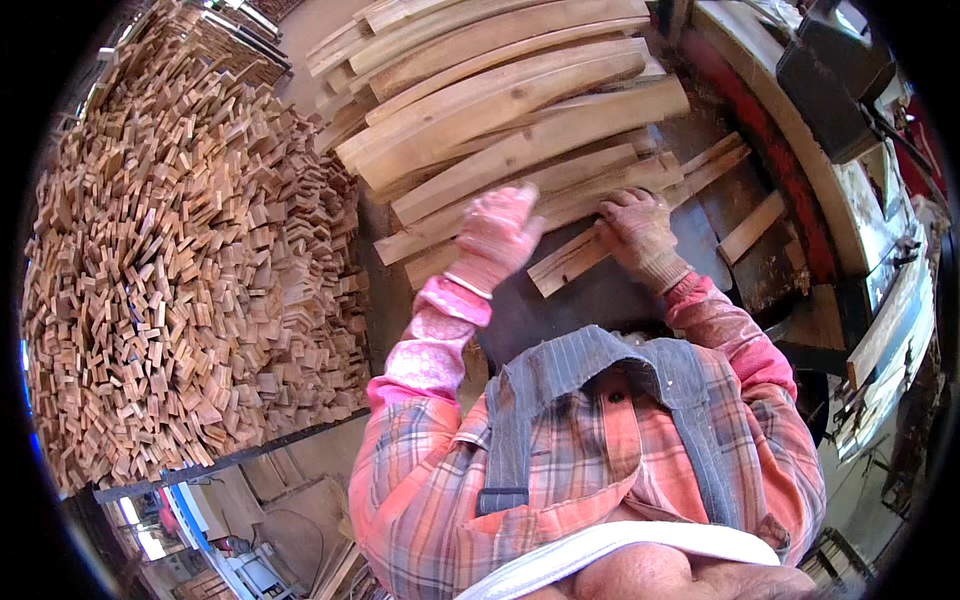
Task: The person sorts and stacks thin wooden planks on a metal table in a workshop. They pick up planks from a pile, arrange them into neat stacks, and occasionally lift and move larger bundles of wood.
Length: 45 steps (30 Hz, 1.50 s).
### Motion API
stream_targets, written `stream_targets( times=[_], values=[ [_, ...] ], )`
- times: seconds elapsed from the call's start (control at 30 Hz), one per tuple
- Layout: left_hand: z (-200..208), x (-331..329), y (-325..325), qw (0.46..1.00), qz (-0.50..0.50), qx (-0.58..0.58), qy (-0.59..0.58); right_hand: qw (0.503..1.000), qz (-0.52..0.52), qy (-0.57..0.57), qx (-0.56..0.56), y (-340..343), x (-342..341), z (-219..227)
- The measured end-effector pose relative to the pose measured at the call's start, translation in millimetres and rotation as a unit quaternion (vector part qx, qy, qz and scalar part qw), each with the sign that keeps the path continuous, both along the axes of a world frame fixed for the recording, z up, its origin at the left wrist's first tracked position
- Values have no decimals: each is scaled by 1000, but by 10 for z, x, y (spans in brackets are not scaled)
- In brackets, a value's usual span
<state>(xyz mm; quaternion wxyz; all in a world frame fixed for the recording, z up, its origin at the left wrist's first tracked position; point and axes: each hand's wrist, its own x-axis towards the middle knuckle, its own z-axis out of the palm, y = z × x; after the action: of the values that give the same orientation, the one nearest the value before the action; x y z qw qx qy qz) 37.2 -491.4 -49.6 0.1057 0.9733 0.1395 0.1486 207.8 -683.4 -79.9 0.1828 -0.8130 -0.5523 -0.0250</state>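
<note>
Both of my hands wear pale, worn work gloves. My right hand (641,232) lies over a narrow wooden board (570,263), its fingers curled across it toward the far side. The board's near-left end pokes out between my hands. To the left, my left hand (500,232) is smeared by motion beside the near boards; its fingers do not show clearly, nor whether anything is in them. Just beyond both hands lies a stack of long wooden boards (505,150), ranged side by side.
A tall, dense pile of short wood pieces (200,300) fills the left side. On the right runs a machine edge (800,110) with a red strip and a dark box-shaped part (835,75). A short wooden offcut (752,228) lies near it on the dark table surface (545,312).
</note>
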Motion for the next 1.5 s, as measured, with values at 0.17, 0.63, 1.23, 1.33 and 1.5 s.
stream_targets(
  times=[0.17,0.63,1.23,1.33,1.5],
  values=[
    [-235,-128,258,994,73,35,72,989,142,21,23,129,-295,-262],
    [-556,-1595,538,905,420,-62,-31,998,56,-11,41,-538,400,-498],
    [-713,-1490,74,863,469,-187,-7,994,-64,-84,23,-324,1035,-378],
    [-701,-1382,-91,909,403,-103,24,999,-12,-50,12,-17,657,-111],
    [-450,-833,-335,960,231,-120,103,988,109,3,109,507,67,-281]
  ],
)
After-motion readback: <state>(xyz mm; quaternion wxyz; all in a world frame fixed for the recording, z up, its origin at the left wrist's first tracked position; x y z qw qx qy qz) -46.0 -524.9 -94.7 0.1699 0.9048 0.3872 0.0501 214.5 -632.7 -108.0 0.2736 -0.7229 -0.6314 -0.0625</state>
